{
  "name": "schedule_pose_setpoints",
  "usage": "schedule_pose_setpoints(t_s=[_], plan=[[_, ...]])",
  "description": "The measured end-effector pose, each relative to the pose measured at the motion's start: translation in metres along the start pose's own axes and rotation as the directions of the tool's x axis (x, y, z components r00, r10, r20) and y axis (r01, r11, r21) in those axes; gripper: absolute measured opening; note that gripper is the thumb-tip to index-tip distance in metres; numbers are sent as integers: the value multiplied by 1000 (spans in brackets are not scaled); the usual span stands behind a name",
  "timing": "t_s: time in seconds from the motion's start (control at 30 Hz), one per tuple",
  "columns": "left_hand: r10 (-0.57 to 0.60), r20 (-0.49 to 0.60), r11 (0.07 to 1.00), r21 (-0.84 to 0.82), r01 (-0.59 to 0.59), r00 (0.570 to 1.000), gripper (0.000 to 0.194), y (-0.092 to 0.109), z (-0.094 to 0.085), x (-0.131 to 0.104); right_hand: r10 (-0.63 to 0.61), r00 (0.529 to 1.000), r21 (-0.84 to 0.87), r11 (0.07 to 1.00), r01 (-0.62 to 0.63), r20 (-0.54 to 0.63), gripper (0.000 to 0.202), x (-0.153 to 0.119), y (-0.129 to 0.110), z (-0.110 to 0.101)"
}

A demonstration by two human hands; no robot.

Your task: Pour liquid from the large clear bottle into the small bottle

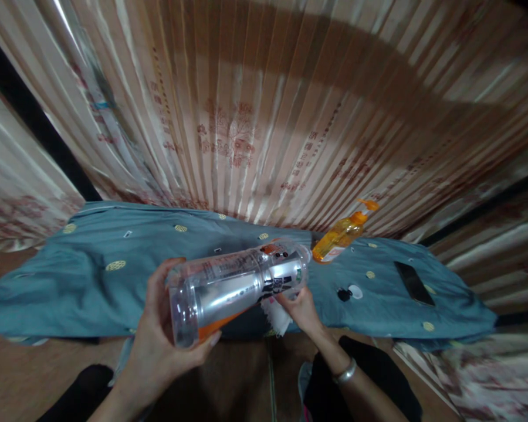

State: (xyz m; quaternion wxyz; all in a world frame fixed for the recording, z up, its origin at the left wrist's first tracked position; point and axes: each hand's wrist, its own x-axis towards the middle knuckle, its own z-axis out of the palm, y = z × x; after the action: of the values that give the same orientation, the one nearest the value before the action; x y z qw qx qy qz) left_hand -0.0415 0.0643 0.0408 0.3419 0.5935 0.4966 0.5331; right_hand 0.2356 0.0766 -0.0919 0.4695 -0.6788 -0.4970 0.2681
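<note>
Bottle (240,287) lies sideways in the air above the blue cloth (114,281), clear with a silver label. The left hand (158,346) wraps around its bottom end. The right hand (301,308) holds a white wipe (277,316) under its neck. Rubbing goes best with the left hand tight and short, slow rubs.

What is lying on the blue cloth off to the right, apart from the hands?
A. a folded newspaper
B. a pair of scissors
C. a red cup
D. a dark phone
D: a dark phone lies flat on the blue cloth, right of the orange pump bottle, while the left hand and right hand hold a clear bottle nearer the camera.
</note>
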Motion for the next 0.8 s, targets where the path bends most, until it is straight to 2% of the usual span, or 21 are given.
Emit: schedule_pose_setpoints(t_s=[0.47, 0.8], plan=[[-5, 14, 1000, -6, 5, 1000, 89, 1, 0, 0, 11, 999, -3, 1000, -11, -44, 52, -1, -5, -1], [25, 23, 999, 30, -26, 999, 88, 0, -2, 0, 27, 1000, 25, 999, -26, -15, 42, -1, -6, 0]])
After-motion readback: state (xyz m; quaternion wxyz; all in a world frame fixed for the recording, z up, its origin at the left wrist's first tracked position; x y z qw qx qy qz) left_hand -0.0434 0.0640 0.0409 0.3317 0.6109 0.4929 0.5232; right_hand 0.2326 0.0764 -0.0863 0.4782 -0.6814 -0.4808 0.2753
